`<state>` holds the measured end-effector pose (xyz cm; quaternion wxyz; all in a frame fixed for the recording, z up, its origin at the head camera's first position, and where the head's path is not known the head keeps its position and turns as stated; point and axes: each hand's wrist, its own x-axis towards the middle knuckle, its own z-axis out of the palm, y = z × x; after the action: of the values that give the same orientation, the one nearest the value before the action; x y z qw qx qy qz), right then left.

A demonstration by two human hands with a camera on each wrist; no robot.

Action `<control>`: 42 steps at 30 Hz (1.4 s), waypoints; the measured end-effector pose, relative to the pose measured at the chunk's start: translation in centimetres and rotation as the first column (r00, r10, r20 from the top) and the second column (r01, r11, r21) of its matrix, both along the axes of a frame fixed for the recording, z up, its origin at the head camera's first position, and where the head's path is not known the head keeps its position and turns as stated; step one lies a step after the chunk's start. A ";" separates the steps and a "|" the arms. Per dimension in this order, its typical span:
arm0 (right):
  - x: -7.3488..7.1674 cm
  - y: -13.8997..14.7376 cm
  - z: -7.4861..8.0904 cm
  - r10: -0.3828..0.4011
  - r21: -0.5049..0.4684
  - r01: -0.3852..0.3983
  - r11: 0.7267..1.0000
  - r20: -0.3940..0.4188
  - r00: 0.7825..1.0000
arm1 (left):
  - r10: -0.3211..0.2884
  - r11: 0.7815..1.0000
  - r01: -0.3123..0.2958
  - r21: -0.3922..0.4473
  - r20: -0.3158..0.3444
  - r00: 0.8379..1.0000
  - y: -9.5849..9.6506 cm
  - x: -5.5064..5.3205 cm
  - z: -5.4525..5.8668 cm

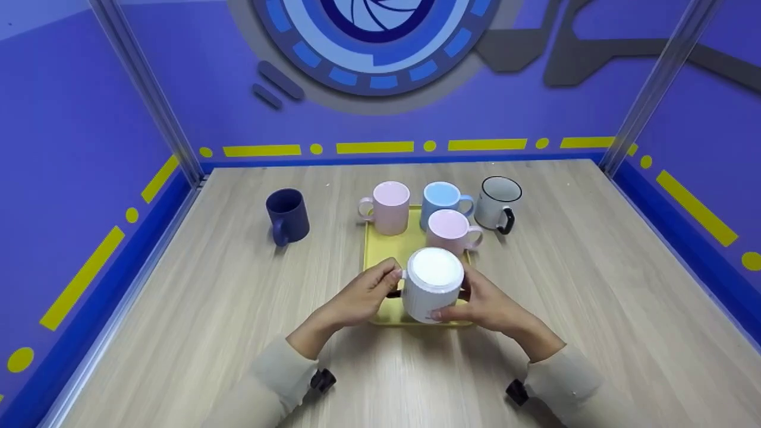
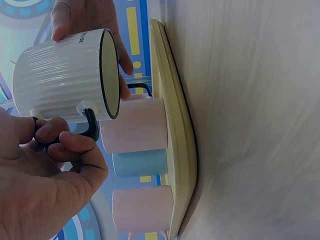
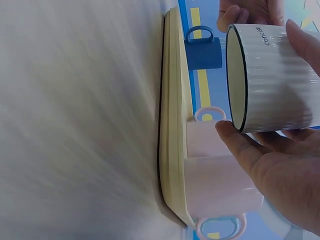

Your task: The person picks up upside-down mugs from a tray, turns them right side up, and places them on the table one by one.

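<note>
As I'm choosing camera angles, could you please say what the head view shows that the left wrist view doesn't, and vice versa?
Head view only: the navy cylindrical mug and the round base of the held ribbed white mug. Left wrist view only: that mug's black rim and cream inside. Both: the mug itself, two pink mugs, the pale blue mug, rectangular yellow tray, left hand and right hand.

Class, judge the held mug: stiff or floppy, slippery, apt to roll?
The held mug looks stiff: its round shape shows no dent in the right hand. Its gloss suggests slipperiness. Laid sideways, it might roll until its handle stops it.
</note>
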<state>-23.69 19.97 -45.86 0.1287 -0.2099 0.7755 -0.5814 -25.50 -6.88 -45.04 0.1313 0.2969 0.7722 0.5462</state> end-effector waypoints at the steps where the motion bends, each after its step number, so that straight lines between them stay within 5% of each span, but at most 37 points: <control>1: 0.0 -0.1 0.0 -0.008 -0.003 0.008 1.000 0.000 1.000 | 0.002 1.000 -0.002 0.003 -0.002 1.000 0.0 0.0 0.0; 12: -0.1 -1.1 0.0 -0.085 -0.013 0.084 0.996 -0.083 0.993 | 0.016 1.000 -0.016 0.020 -0.003 1.000 0.2 -0.1 0.0; 21: 0.1 -1.1 -0.1 -0.119 -0.007 0.119 0.993 -0.082 0.989 | 0.052 0.993 -0.064 -0.096 -0.122 0.991 0.2 0.0 0.2; 25: 0.1 -1.2 0.1 -0.129 0.001 0.129 0.992 -0.074 0.989 | 0.081 0.981 -0.123 -0.150 -0.257 0.963 0.0 0.0 0.4; 28: 0.1 -1.3 0.1 -0.129 0.009 0.130 0.991 -0.067 0.989 | 0.104 0.973 -0.173 -0.155 -0.372 0.922 -0.4 0.0 0.4; 30: 0.2 -1.3 0.1 -0.127 0.007 0.128 0.992 -0.063 0.990 | 0.114 0.969 -0.203 -0.144 -0.466 0.877 -0.7 0.0 0.4; 32: 0.1 -1.3 0.1 -0.123 0.002 0.124 0.992 -0.056 0.991 | 0.105 0.962 -0.230 -0.144 -0.583 0.806 -1.1 0.1 0.4; 34: 0.1 -1.3 0.1 -0.121 -0.004 0.121 0.993 -0.051 0.991 | 0.077 0.957 -0.252 -0.145 -0.710 0.700 -1.5 0.1 0.4; 39: 0.0 -1.2 0.1 -0.130 0.002 0.130 0.991 -0.038 0.991 | -0.053 0.947 -0.271 -0.170 -0.920 0.389 -2.2 0.0 0.2; 42: -0.1 -1.1 0.2 -0.143 0.004 0.143 0.990 -0.034 0.989 | -0.125 0.937 -0.289 -0.199 -0.959 0.254 -2.3 0.0 0.0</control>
<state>-23.84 18.84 -45.71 0.0744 -0.1632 0.7924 -0.5831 -25.49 -9.19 -45.07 -0.3466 0.4988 0.7857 0.1176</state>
